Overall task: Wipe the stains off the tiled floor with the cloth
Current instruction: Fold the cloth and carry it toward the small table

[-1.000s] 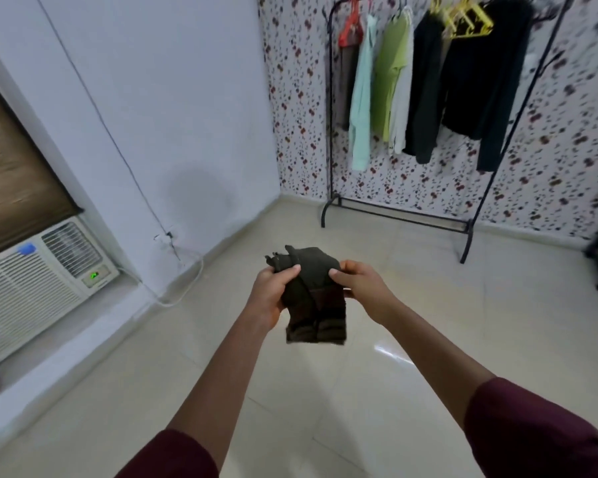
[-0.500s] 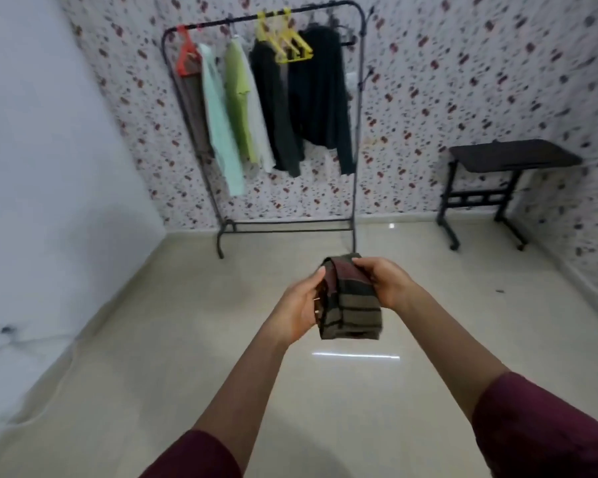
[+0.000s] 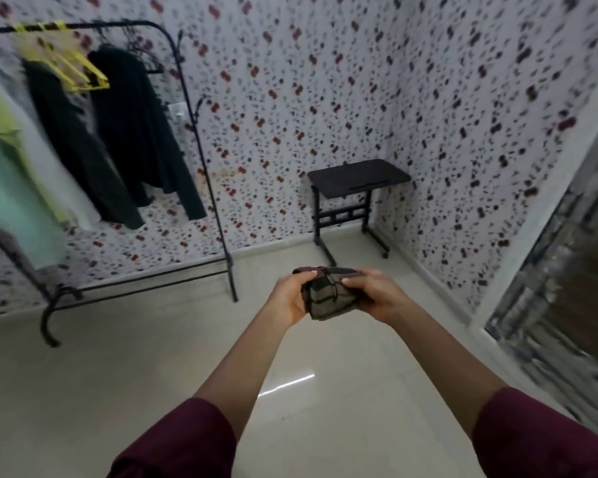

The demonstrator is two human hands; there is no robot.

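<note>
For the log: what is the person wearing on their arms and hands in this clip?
Both arms have dark maroon sleeves pushed up near the elbows, leaving the forearms bare. The left hand and right hand are bare: no gloves, and no watch, rings or bands can be seen on the wrists or fingers.

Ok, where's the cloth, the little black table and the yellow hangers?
cloth [image 3: 328, 300], head view, middle of the folded bundle.
black table [image 3: 358, 175], head view, tabletop.
yellow hangers [image 3: 78, 72], head view, lower bars.

A black rack [image 3: 201, 160] stands against the spotted wall [image 3: 325, 98], clothes [image 3: 125, 132] hanging on it; right of the rack, a black side table [image 3: 358, 175].
</note>
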